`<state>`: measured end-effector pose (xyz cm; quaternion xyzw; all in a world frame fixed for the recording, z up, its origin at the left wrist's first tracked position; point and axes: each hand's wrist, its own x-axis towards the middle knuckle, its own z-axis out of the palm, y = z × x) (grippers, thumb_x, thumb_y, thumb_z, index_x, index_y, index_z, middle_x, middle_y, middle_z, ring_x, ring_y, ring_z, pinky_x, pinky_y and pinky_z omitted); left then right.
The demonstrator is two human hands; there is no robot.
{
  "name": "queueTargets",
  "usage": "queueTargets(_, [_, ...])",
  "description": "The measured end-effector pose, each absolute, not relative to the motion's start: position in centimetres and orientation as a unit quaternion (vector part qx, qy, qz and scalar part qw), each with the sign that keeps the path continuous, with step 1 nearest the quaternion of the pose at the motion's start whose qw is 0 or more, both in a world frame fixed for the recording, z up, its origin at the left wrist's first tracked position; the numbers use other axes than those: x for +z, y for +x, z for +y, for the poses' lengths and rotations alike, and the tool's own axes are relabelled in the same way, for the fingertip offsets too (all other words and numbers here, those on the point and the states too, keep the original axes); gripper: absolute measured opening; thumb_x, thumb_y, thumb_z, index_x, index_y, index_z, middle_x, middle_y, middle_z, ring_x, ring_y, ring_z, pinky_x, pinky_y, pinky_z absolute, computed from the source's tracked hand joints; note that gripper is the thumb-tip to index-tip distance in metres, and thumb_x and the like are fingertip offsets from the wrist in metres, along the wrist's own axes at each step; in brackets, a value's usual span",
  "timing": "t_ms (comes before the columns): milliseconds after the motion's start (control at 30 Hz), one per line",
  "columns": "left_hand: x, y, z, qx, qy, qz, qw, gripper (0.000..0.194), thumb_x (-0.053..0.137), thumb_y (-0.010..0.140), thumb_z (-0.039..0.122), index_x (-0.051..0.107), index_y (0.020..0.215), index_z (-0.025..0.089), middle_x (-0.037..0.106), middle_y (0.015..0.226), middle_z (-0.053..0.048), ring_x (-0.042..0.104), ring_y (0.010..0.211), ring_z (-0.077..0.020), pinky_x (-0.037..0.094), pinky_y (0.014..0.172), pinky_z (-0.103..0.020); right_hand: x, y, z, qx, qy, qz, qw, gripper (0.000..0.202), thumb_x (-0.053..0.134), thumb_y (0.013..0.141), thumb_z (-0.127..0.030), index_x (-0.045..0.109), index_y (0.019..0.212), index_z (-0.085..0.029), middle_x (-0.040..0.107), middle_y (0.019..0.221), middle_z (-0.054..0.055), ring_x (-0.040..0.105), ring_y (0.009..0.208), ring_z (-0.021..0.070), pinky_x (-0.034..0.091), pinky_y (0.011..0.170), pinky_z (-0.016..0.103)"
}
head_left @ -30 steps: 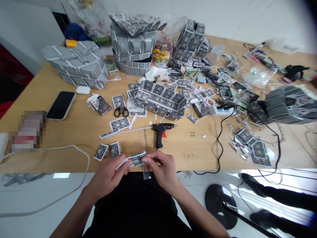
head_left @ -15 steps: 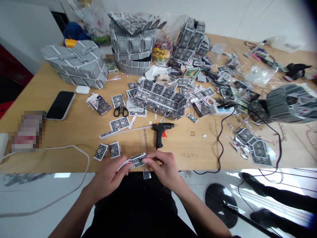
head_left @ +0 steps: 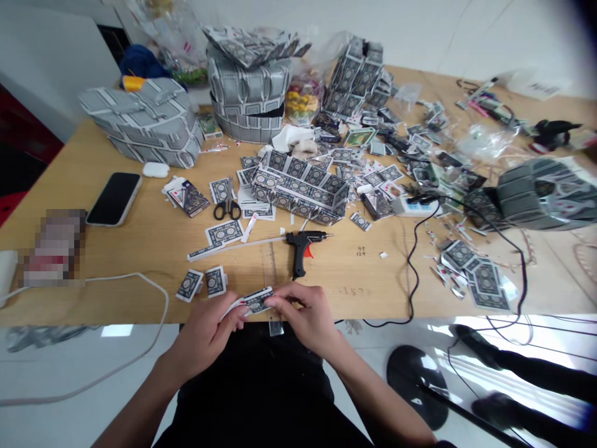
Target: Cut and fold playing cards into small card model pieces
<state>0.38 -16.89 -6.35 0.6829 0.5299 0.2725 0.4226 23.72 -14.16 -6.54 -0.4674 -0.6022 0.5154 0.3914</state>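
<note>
Between both hands, at the table's front edge, is a folded playing card with a dark patterned back. My left hand pinches its left end, where some white and a bit of red show. The fingers of my right hand close on its right end. Under the hands a clear ruler sticks out over the edge. A black glue gun with an orange trigger lies just beyond. Two folded cards rest left of the hands. Farther off are scissors and a card.
A long box made of cards stands mid-table. Bigger woven card pieces line the back. Scraps and card packs crowd the right, near a power strip with a black cord. A phone lies left; a white cable hangs over the edge.
Both hands keep their hold on the folded card, which looks slightly more turned toward the camera. The view has shifted a little; nothing else has visibly moved.
</note>
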Motion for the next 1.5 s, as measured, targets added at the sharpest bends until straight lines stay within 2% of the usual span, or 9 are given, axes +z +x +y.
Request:
queueTargets(233, [-6.5, 0.3, -17.1, 0.298, 0.667, 0.536, 0.422, 0.024, 0.054, 0.11, 0.034, 0.066, 0.091, 0.025, 0.077, 0.072, 0.003, 0.076, 0.065, -0.016, 0.056, 0.067, -0.024, -6.6, 23.7, -14.1, 0.511, -0.446, -0.613, 0.405, 0.034, 0.081, 0.096, -0.053, 0.084, 0.085, -0.02, 0.082, 0.074, 0.005, 0.069, 0.06, 0.0155, 0.052, 0.056, 0.024])
queueTargets(500, [-6.5, 0.4, -17.2, 0.323, 0.636, 0.534, 0.453, 0.027, 0.056, 0.11, 0.035, 0.071, 0.091, 0.023, 0.077, 0.073, 0.002, 0.074, 0.066, -0.015, 0.058, 0.069, -0.023, -6.7, 23.7, -13.9, 0.519, -0.448, -0.609, 0.398, 0.035, 0.089, 0.089, -0.052, 0.079, 0.087, -0.019, 0.08, 0.074, 0.004, 0.067, 0.058, 0.0145, 0.051, 0.054, 0.024])
queueTargets(733, [-6.2, 0.9, -17.3, 0.338, 0.6, 0.551, 0.471, 0.029, 0.058, 0.109, 0.036, 0.07, 0.086, 0.022, 0.075, 0.069, 0.001, 0.072, 0.06, -0.0138, 0.059, 0.063, -0.021, -6.3, 24.8, -13.1, 0.504, -0.408, -0.67, 0.36, 0.03, 0.084, 0.095, -0.046, 0.08, 0.086, -0.018, 0.078, 0.076, 0.003, 0.068, 0.063, 0.0135, 0.054, 0.061, 0.023])
queueTargets(1033, [-5.8, 1.1, -17.0, 0.362, 0.59, 0.546, 0.472, 0.026, 0.059, 0.109, 0.033, 0.068, 0.088, 0.022, 0.076, 0.07, 0.002, 0.073, 0.061, -0.0132, 0.06, 0.064, -0.021, -5.8, 24.6, -13.0, 0.535, -0.411, -0.639, 0.368, 0.031, 0.089, 0.089, -0.047, 0.08, 0.09, -0.017, 0.079, 0.078, 0.004, 0.07, 0.066, 0.0151, 0.057, 0.063, 0.024])
queueTargets(1200, [-6.1, 1.2, -17.0, 0.363, 0.588, 0.547, 0.472, 0.026, 0.059, 0.11, 0.034, 0.068, 0.089, 0.022, 0.076, 0.071, 0.002, 0.073, 0.061, -0.0136, 0.061, 0.065, -0.022, -5.4, 24.7, -13.0, 0.522, -0.395, -0.655, 0.378, 0.022, 0.088, 0.093, -0.038, 0.08, 0.094, -0.017, 0.081, 0.08, 0.003, 0.072, 0.066, 0.0148, 0.061, 0.065, 0.023])
queueTargets(1267, [-6.2, 1.3, -16.9, 0.367, 0.586, 0.543, 0.477, 0.027, 0.058, 0.11, 0.033, 0.068, 0.088, 0.022, 0.076, 0.071, 0.002, 0.073, 0.061, -0.0133, 0.061, 0.065, -0.022, -5.2, 24.6, -13.2, 0.484, -0.382, -0.679, 0.399, 0.014, 0.084, 0.097, -0.031, 0.08, 0.097, -0.017, 0.082, 0.085, 0.005, 0.076, 0.072, 0.0157, 0.063, 0.07, 0.024])
queueTargets(1333, [-6.3, 1.3, -16.7, 0.374, 0.587, 0.528, 0.486, 0.025, 0.058, 0.11, 0.034, 0.069, 0.091, 0.022, 0.076, 0.072, 0.001, 0.073, 0.062, -0.0138, 0.061, 0.066, -0.023, -4.8, 24.3, -13.6, 0.427, -0.35, -0.708, 0.44, 0.008, 0.079, 0.1, -0.022, 0.08, 0.105, -0.016, 0.084, 0.097, 0.009, 0.08, 0.087, 0.0185, 0.066, 0.081, 0.027])
queueTargets(1400, [-6.3, 1.2, -16.6, 0.392, 0.594, 0.5, 0.493, 0.021, 0.064, 0.108, 0.037, 0.072, 0.096, 0.021, 0.077, 0.074, 0.0, 0.074, 0.063, -0.0151, 0.061, 0.064, -0.024, -4.4, 24.0, -14.2, 0.368, -0.304, -0.739, 0.476, 0.015, 0.076, 0.102, -0.017, 0.079, 0.116, -0.014, 0.084, 0.109, 0.013, 0.082, 0.101, 0.0208, 0.067, 0.091, 0.03])
queueTargets(1500, [-6.2, 1.1, -16.3, 0.434, 0.606, 0.459, 0.484, 0.023, 0.074, 0.102, 0.042, 0.077, 0.098, 0.02, 0.079, 0.076, -0.002, 0.074, 0.062, -0.0161, 0.059, 0.058, -0.023, -3.6, 23.6, -14.8, 0.32, -0.261, -0.774, 0.481, 0.028, 0.077, 0.102, -0.018, 0.075, 0.13, -0.015, 0.083, 0.119, 0.016, 0.082, 0.106, 0.0214, 0.068, 0.094, 0.032])
